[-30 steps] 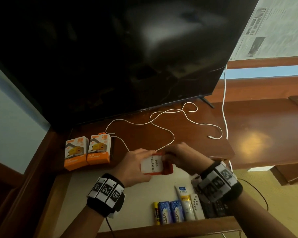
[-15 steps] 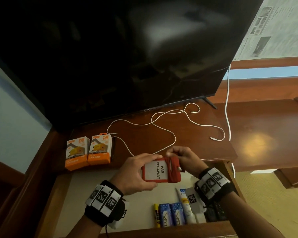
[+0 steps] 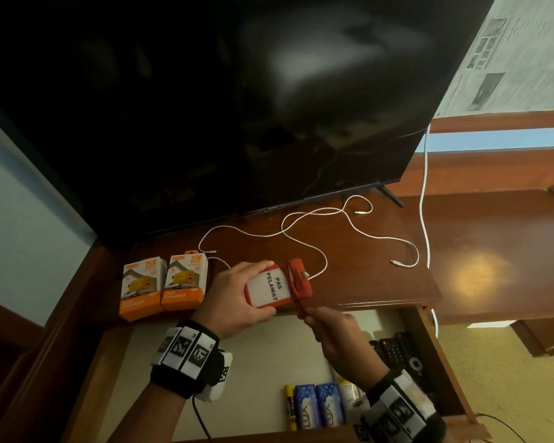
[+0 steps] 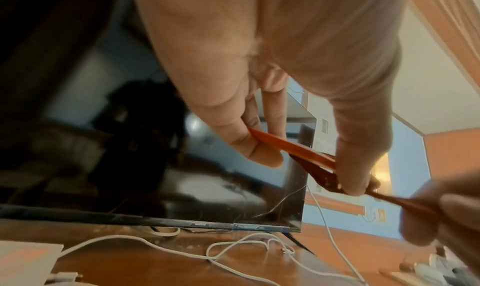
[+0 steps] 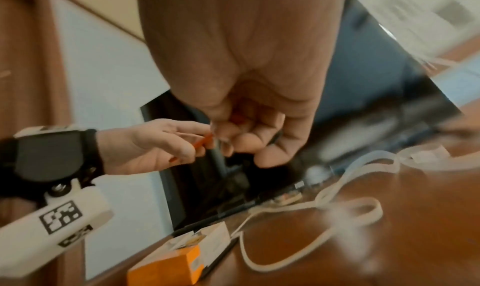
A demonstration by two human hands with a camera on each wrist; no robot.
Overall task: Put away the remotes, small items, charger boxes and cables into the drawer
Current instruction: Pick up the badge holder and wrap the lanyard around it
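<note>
My left hand (image 3: 237, 298) grips a red card holder (image 3: 277, 282) with a white "PAS PELAWAT" card, just above the desk's front edge. Its red strap (image 3: 296, 290) is wrapped across the holder. My right hand (image 3: 330, 334) pinches the strap's loose end below the holder. In the left wrist view the holder (image 4: 293, 146) sits edge-on between thumb and fingers, and the strap (image 4: 405, 202) runs taut to the right hand. Two orange charger boxes (image 3: 162, 286) stand on the desk at the left. A white cable (image 3: 317, 238) lies looped on the desk.
The open drawer (image 3: 429, 340) below holds black remotes (image 3: 397, 350), blue packs (image 3: 317, 407), a yellow tube (image 3: 290, 407) and a white tube. A large dark TV (image 3: 205, 107) stands at the back. Another white cable (image 3: 424, 193) hangs down at the right.
The holder has risen toward the desk edge. My right hand came off the holder's right end and now pulls the strap down below it, with the strap wrapped round the holder.
</note>
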